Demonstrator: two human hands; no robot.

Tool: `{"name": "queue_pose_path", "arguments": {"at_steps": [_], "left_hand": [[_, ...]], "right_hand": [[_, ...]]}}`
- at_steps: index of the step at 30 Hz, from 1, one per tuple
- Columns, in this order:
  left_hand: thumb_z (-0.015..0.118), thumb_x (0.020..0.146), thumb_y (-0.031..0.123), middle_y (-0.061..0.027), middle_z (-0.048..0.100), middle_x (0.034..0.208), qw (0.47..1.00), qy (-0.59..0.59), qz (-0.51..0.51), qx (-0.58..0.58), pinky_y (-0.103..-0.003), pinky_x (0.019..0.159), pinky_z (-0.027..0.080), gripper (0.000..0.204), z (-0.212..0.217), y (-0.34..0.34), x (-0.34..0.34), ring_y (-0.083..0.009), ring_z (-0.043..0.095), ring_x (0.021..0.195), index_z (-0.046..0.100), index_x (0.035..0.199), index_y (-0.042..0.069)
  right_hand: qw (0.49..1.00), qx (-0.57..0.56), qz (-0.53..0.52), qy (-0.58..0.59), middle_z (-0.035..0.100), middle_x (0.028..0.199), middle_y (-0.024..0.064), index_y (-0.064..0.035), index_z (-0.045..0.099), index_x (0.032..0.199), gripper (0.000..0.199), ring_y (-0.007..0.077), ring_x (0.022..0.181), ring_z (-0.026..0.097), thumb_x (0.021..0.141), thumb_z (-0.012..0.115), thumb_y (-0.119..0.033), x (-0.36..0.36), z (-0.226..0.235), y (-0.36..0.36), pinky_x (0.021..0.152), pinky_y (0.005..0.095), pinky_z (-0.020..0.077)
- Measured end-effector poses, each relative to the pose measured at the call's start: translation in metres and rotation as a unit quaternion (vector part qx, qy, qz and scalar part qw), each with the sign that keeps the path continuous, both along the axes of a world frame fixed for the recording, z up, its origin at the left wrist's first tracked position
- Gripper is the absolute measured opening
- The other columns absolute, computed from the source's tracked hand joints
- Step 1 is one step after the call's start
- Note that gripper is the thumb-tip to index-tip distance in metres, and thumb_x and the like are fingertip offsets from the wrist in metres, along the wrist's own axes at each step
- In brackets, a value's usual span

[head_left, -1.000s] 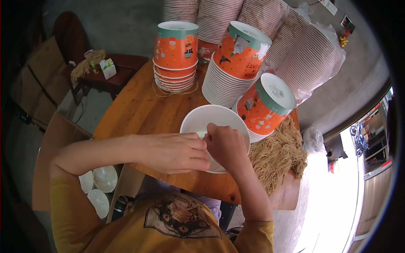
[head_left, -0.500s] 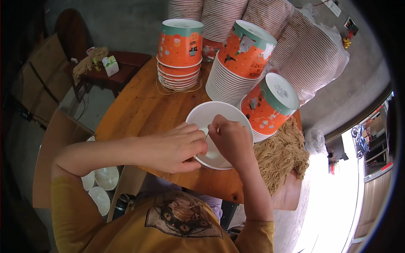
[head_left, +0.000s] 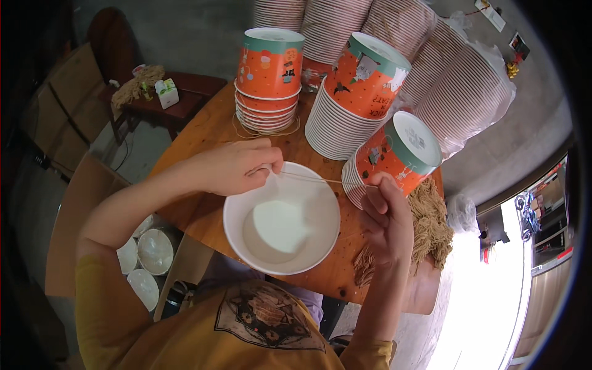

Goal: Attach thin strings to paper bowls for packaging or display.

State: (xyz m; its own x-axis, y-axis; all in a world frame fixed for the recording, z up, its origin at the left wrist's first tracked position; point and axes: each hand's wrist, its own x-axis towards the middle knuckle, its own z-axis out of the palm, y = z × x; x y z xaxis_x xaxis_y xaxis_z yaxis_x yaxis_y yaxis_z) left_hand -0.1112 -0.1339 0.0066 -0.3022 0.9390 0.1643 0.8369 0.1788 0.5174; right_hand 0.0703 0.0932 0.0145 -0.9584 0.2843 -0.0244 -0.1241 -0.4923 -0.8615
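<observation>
I see my left hand and right hand pinching a thin tan rubber band, stretched left-right above the white round paper bowl; its ends are hidden.

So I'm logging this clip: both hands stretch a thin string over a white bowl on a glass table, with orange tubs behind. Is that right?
Not quite: the head view shows a wooden table, not glass. The rest holds: the left hand and right hand stretch a thin string over the white bowl, with orange tubs behind.
</observation>
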Motion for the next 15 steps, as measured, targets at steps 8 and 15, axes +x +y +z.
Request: {"name": "queue_pose_path", "arguments": {"at_steps": [8,15], "left_hand": [[0.052,0.083,0.0,-0.0103,0.052,0.094,0.994,0.015,0.046,0.094,-0.036,0.075,0.046,0.017,-0.01,0.018,-0.013,-0.0253,0.055,0.086,0.048,0.099,0.004],[0.058,0.089,0.006,-0.0104,0.051,0.115,0.974,-0.129,-0.027,0.185,-0.035,0.087,0.046,0.039,0.001,0.028,0.063,-0.0215,0.053,0.1,0.043,0.125,0.006]], "right_hand": [[0.961,-0.259,-0.027,0.097,0.036,0.065,-0.0034,-0.0002,0.054,0.106,0.021,0.0037,0.047,0.027,0.102,0.039,-0.013,0.014,0.003,-0.016,0.034,0.0165,0.0238],[0.928,-0.331,-0.02,0.172,0.039,0.074,0.0004,0.0036,0.05,0.118,0.025,0.0052,0.055,0.034,0.102,0.037,-0.01,0.01,0.0,-0.047,0.04,0.0174,0.032]]}}
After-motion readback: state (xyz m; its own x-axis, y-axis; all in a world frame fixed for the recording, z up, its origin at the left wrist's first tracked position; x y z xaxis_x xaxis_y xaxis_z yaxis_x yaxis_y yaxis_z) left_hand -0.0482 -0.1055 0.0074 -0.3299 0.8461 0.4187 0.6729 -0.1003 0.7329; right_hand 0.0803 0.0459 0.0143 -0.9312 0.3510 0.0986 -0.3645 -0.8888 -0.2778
